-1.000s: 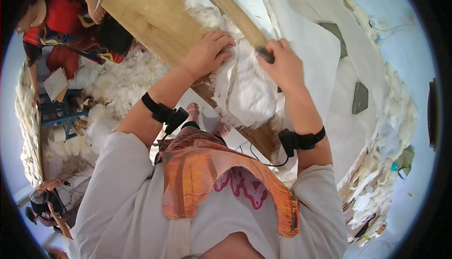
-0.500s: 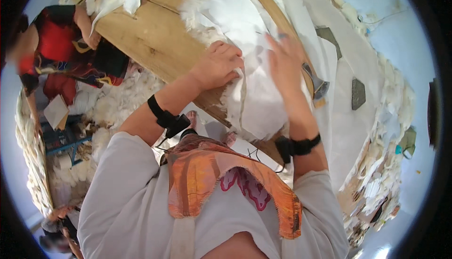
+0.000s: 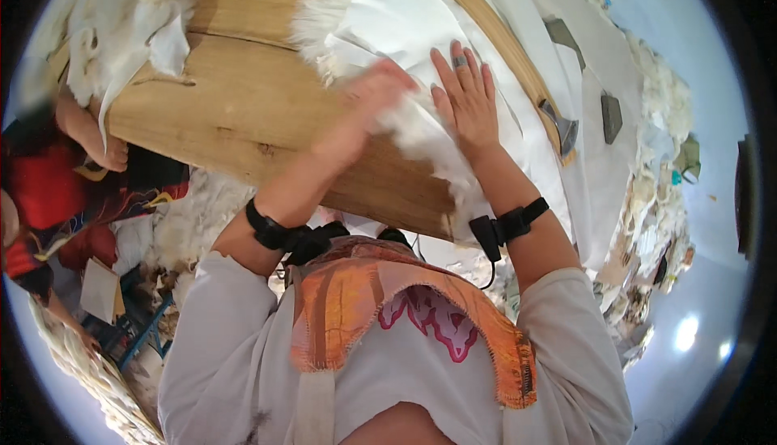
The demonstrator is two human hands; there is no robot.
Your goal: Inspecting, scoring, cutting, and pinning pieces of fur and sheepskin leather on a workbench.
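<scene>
A white hide with a furry edge (image 3: 396, 24) lies on the wooden table (image 3: 235, 121), its smooth side up. My right hand (image 3: 469, 109) lies flat on it with the fingers stretched, a ring on one of them. Smeared by motion, my left hand (image 3: 374, 97) is over the hide's left edge, where fluffy fur hangs. Whether it grips anything cannot be made out. Right of my right hand lies a long wooden bar (image 3: 486, 24), with a dark metal blade (image 3: 560, 127) at its near end.
Two grey stone-like slabs (image 3: 611, 118) rest on the pale sheets at the right. More furry hides (image 3: 121, 16) lie at the table's far left, beside another person's hand (image 3: 101, 141). Heaps of fleece (image 3: 194, 210) lie below the table.
My right hand has come to rest flat on the hide, and my left hand has blurred in motion. The hide's near part has been folded away, baring more wood. The view has shifted.
</scene>
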